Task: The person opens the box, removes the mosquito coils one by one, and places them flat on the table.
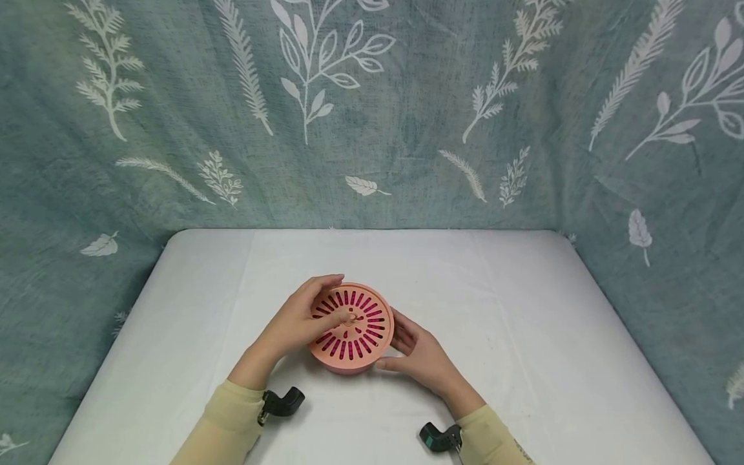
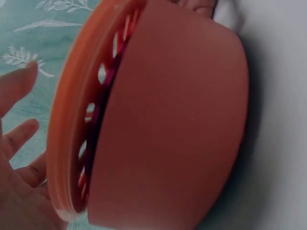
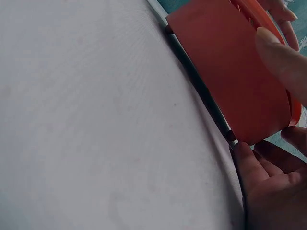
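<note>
A round salmon-pink container [image 1: 347,371] [image 2: 168,115] [image 3: 235,67] stands on the white table, with magenta showing through the slots of its lid [image 1: 349,349] [image 2: 62,124]. In the left wrist view a gap separates part of the lid's rim from the container's wall. Spread over the lid, my left hand [image 1: 302,320] [image 2: 21,191] has its thumb at the central knob and its fingers near the far rim. My right hand [image 1: 427,361] [image 3: 278,191] grips the container's right side, thumb on the near wall, fingers round the far side, partly hidden.
The white-covered table [image 1: 494,310] surrounds the container. Behind and beside it hangs a green curtain [image 1: 407,129] with white leaf prints. A black wrist device [image 1: 283,402] is on my left wrist and another [image 1: 438,437] on my right.
</note>
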The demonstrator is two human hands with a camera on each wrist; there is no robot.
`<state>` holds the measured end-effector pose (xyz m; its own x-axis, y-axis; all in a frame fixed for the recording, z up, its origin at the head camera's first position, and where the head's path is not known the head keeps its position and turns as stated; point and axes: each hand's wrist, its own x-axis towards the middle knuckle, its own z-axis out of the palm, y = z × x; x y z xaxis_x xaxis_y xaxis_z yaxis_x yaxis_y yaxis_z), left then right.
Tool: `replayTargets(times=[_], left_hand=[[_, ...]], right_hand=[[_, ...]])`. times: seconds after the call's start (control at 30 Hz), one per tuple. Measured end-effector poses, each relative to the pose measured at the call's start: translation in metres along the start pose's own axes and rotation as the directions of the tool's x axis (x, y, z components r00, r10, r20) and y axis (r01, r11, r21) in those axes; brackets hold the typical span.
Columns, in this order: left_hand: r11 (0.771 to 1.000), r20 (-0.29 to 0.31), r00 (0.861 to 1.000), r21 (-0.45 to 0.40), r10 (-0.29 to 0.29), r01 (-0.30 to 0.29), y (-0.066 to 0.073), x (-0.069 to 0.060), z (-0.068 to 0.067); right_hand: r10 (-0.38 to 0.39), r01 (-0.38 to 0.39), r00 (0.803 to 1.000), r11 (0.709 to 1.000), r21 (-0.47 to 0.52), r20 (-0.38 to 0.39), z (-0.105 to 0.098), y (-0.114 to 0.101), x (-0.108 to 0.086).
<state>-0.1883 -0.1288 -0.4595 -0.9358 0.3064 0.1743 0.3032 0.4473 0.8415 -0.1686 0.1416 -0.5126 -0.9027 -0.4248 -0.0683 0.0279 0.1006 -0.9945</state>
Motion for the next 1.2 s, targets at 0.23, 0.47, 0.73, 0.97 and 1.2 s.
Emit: replayTargets(times=[0.23,0.47,0.73,0.97,1.2], left_hand=[[0.999,0.034,0.999,0.052,-0.019,0.017,0.006,0.001,0.002],[1.0,0.082,0.997,0.007,-0.002,0.001,0.007,0.003,0.006],[0.988,0.061,0.995,0.131,0.079,-0.087,0.006,0.004,0.012],[0.972,0.021,0.997,0.22,0.08,-0.083,0.004,0.003,0.014],[0.969,0.0,0.996,0.229,0.094,-0.092,0.002,0.003,0.015]], right_hand=[[-0.005,0.005,1.0,0.999,-0.032,-0.005,0.007,-0.019,-0.005],[-0.019,0.019,1.0,0.999,-0.05,-0.009,0.006,-0.018,-0.005],[-0.021,0.02,1.0,0.998,-0.062,-0.021,0.007,-0.02,-0.007],[-0.012,0.011,1.0,0.997,-0.08,-0.017,0.005,-0.012,-0.005],[-0.038,0.036,0.999,0.995,-0.091,-0.019,0.001,0.012,0.001]])
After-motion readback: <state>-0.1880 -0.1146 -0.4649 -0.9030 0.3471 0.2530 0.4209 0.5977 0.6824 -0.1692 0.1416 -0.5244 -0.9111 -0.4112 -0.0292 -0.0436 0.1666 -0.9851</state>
